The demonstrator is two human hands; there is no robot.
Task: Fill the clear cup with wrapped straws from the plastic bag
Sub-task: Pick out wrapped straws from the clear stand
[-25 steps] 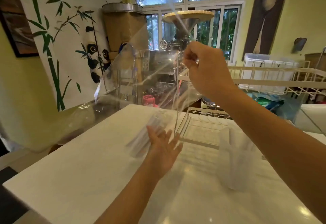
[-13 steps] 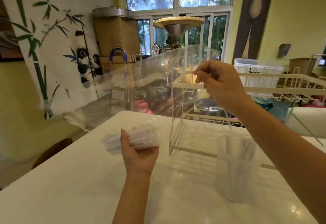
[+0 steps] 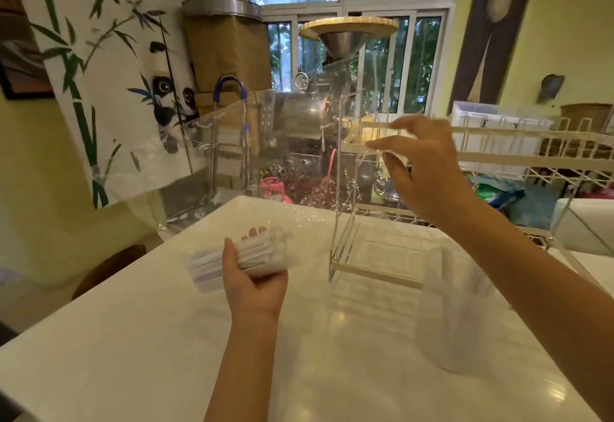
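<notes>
left hand [image 3: 254,283] grip curled round wrapped straws [image 3: 232,260]

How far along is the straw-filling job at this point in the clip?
Partway. Done: the clear cup on the white table already seems to hold some straws, though it is blurred. In hand: the left hand grips a bundle of wrapped straws, while the right hand holds up the clear plastic bag. Left: this bundle has not yet gone into the cup.
</notes>
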